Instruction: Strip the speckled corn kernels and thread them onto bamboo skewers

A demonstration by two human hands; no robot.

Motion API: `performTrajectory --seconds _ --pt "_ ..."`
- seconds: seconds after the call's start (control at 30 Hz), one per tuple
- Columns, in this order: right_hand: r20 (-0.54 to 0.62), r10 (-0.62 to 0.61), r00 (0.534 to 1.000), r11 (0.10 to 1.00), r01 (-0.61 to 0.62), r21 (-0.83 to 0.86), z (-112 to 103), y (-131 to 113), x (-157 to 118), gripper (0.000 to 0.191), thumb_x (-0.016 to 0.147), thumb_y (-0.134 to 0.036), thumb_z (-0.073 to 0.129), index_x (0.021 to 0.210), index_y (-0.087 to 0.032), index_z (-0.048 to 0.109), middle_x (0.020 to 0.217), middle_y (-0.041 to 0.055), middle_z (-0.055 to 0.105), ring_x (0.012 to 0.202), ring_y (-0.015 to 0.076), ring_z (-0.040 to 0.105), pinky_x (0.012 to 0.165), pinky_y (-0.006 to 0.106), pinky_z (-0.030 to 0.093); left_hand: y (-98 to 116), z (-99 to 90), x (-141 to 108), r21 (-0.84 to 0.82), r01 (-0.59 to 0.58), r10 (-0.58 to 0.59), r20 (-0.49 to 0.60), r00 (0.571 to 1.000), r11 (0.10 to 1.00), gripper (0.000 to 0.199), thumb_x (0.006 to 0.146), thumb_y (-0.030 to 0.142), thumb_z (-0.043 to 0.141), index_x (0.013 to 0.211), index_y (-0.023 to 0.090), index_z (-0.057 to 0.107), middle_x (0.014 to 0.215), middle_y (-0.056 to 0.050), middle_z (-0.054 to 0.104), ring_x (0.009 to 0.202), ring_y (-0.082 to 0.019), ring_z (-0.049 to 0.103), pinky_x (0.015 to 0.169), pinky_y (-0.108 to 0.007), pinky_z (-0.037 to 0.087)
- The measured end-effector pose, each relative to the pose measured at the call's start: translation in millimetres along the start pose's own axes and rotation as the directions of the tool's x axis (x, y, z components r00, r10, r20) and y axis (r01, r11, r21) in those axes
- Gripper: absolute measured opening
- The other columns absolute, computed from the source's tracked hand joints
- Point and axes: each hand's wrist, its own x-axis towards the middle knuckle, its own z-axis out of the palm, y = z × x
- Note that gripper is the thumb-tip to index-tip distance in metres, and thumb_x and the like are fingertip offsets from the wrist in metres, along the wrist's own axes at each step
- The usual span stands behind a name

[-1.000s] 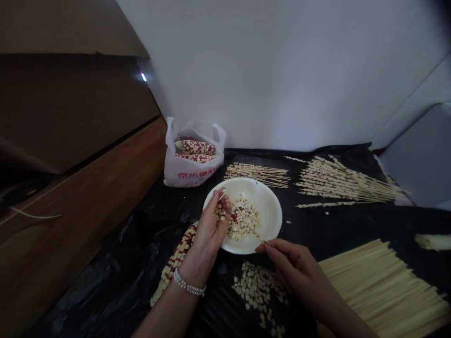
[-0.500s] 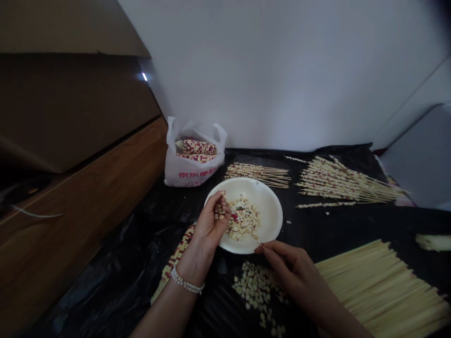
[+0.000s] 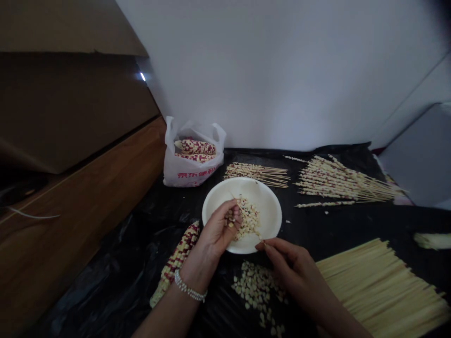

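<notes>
A white bowl (image 3: pixel 214 192) holds loose corn kernels (image 3: pixel 249 218). Over its left part is my left hand (image 3: pixel 225 225), closed round several kernels, with a thin stick tip showing at its fingertips. My right hand (image 3: pixel 285 258) is at the bowl's lower right rim, thumb and forefinger pinched on the end of a thin skewer, which is hard to make out between the hands. More loose kernels (image 3: pixel 255 286) lie below the bowl, beside my right hand. A red and cream corn cob (image 3: pixel 178 256) lies left of my left forearm.
Behind the bowl stands a white plastic bag (image 3: pixel 192 173) with corn cobs. Skewers threaded with kernels lie in a small pile (image 3: pixel 253 172) and a larger pile (image 3: pixel 331 180). Bare sticks (image 3: pixel 380 291) are at the lower right, on black plastic sheeting (image 3: pixel 116 277).
My left hand has moved right and slightly down over the bowl, towards my right hand. More of the corn cob shows. My right hand has barely moved.
</notes>
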Motion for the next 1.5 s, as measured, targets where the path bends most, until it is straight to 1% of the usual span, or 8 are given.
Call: performTrajectory --seconds 0.3,0.43,0.6,0.93,1.1,1.2,1.33,1.5 --pt "-0.069 0.022 0.997 0.998 -0.018 0.056 -2.4 5.4 1.0 0.036 0.093 -0.042 0.049 0.097 -0.017 0.074 0.049 -0.0039 0.041 0.045 0.0107 0.031 0.041 0.024 0.021 -15.6 0.2 -10.8 0.258 0.055 -0.083 0.100 0.992 0.965 0.007 0.071 0.008 0.074 0.074 0.009 0.068 0.065 -0.001 0.060 0.056 -0.005 0.056 0.052 -0.012 0.048" --pt "-0.070 0.062 0.996 0.994 -0.056 0.093 -4.5 6.2 1.5 0.038 0.093 -0.045 0.049 0.102 -0.017 0.073 0.045 -0.0062 0.034 0.042 0.0109 0.030 0.040 0.025 0.020 -12.7 2.3 -7.5 0.100 0.114 -0.120 0.050 0.992 0.988 0.005 0.080 0.008 0.066 0.084 0.008 0.070 0.079 -0.006 0.067 0.064 -0.008 0.064 0.059 -0.015 0.054" --pt "-0.078 0.071 0.994 0.994 -0.064 0.088 -5.3 5.7 2.4 0.040 0.092 -0.047 0.049 0.102 -0.017 0.074 0.044 -0.0053 0.037 0.041 0.0115 0.032 0.040 0.025 0.022 -0.9 1.2 -1.2 -0.023 0.109 -0.109 0.004 0.994 0.994 0.034 0.080 -0.012 0.042 0.102 0.003 0.065 0.093 -0.013 0.070 0.084 -0.015 0.071 0.077 -0.022 0.060" --pt "-0.068 0.058 0.996 0.990 -0.049 0.132 -3.3 5.1 1.8 0.037 0.092 -0.045 0.051 0.099 -0.016 0.073 0.047 -0.0061 0.036 0.043 0.0104 0.031 0.039 0.024 0.020 4.6 -2.0 3.5 -0.112 0.062 -0.071 -0.070 0.995 0.992 0.019 0.092 0.003 0.047 0.104 0.002 0.061 0.089 -0.015 0.071 0.071 -0.014 0.072 0.062 -0.020 0.061" --pt "-0.018 0.070 0.997 0.983 -0.066 0.172 -4.2 3.4 1.0 0.038 0.092 -0.045 0.050 0.099 -0.016 0.073 0.047 -0.0059 0.036 0.042 0.0103 0.032 0.039 0.023 0.019 10.7 -3.3 1.7 -0.064 0.000 0.003 0.042 0.999 0.998 0.017 0.091 0.004 0.050 0.096 0.005 0.066 0.068 -0.003 0.064 0.049 -0.004 0.060 0.045 -0.009 0.050" --pt "0.020 0.074 0.997 0.978 -0.077 0.192 -3.8 3.8 -0.2 0.038 0.093 -0.046 0.049 0.098 -0.017 0.074 0.045 -0.0065 0.034 0.040 0.0097 0.030 0.038 0.024 0.018 14.3 -2.8 1.4 -0.060 -0.056 0.058 0.026 0.998 0.997 0.020 0.091 0.002 0.049 0.100 0.006 0.067 0.073 -0.005 0.068 0.055 -0.005 0.063 0.051 -0.009 0.053" --pt "0.071 0.057 0.996 0.976 -0.071 0.207 -3.0 1.1 -0.8 0.036 0.093 -0.045 0.049 0.095 -0.019 0.075 0.044 -0.0076 0.033 0.039 0.0091 0.028 0.042 0.025 0.026 18.6 -2.8 2.6 -0.067 -0.113 0.113 -0.001 0.994 0.991 0.020 0.091 0.001 0.050 0.100 0.005 0.067 0.093 -0.011 0.073 0.074 -0.010 0.071 0.064 -0.013 0.058" --pt "0.107 0.020 0.994 0.980 -0.041 0.196 -4.4 -7.6 0.4 0.030 0.092 -0.039 0.051 0.088 -0.021 0.075 0.061 -0.0001 0.057 0.065 0.0159 0.054 0.066 0.028 0.043 20.1 -1.2 1.6 -0.022 -0.185 0.184 -0.036 0.982 0.983 0.022 0.090 0.000 0.051 0.101 0.008 0.068 0.096 -0.010 0.074 0.083 -0.013 0.073 0.068 -0.016 0.060"
